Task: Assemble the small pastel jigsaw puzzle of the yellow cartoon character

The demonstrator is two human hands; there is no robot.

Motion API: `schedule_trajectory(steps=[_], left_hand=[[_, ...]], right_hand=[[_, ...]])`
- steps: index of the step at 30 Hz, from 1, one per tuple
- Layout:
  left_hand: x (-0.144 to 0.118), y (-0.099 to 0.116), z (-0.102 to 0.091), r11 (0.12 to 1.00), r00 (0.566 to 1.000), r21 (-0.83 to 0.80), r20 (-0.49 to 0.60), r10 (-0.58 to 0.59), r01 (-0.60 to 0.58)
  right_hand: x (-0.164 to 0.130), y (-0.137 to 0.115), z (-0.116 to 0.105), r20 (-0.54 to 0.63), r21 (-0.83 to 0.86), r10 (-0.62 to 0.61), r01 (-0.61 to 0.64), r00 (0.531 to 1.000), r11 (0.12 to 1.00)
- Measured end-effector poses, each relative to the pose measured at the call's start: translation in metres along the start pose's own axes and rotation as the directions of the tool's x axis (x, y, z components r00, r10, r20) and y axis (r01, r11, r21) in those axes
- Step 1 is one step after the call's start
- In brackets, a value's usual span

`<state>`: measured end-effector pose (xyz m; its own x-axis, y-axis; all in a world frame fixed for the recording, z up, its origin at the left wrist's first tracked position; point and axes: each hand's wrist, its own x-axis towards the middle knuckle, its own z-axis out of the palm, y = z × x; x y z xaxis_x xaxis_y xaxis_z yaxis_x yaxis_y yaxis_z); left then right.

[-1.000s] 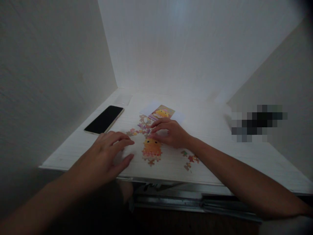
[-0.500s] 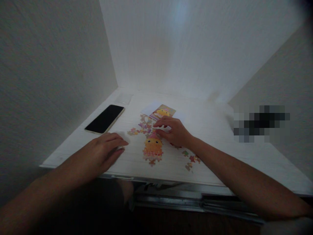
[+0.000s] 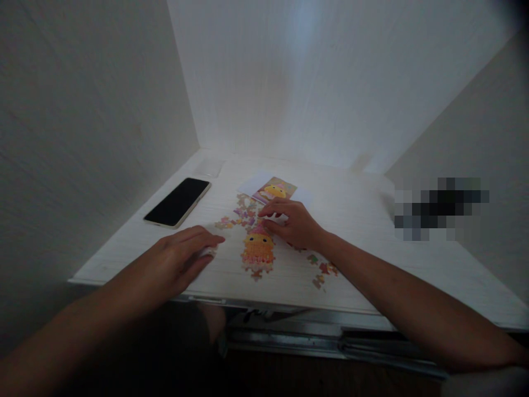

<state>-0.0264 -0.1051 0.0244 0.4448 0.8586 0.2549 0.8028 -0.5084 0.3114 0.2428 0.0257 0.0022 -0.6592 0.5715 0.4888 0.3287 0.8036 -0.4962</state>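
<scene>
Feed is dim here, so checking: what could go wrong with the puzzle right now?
The loose pieces lie near the table's front edge; the right forearm could sweep them off. The left hand rests flat beside the joined puzzle and might nudge it apart. The phone sits close to the left edge.

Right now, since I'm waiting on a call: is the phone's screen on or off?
Off, as far as shows: the phone lies flat, face up on the table, its screen uniformly black.
</scene>
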Motion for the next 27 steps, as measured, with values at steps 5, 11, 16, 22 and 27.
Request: schedule_trajectory(steps=[5, 11, 16, 22, 27], left_hand=[[-0.001, -0.001, 0.002, 1.000, 1.000, 0.013, 0.002, -0.021, 0.021], [-0.003, -0.011, 0.006, 0.998, 1.000, 0.050, -0.010, -0.028, 0.028], [0.001, -0.016, 0.010, 0.996, 0.995, 0.070, -0.079, -0.055, 0.060], [0.006, -0.017, 0.016, 0.992, 0.988, 0.100, -0.143, -0.062, 0.076], [0.006, -0.017, 0.017, 0.991, 0.988, 0.107, -0.139, -0.060, 0.075]], right_hand=[[0.000, 0.001, 0.001, -0.013, 0.007, 0.011, -0.011, 1.000, 1.000], [0.001, 0.004, 0.000, -0.093, -0.036, 0.043, -0.047, 0.995, 0.998], [0.001, 0.012, 0.000, -0.240, -0.082, 0.119, -0.142, 0.963, 0.986], [0.002, 0.016, 0.002, -0.273, -0.076, 0.132, -0.158, 0.953, 0.985], [0.001, 0.012, 0.001, -0.258, -0.074, 0.142, -0.166, 0.956, 0.983]])
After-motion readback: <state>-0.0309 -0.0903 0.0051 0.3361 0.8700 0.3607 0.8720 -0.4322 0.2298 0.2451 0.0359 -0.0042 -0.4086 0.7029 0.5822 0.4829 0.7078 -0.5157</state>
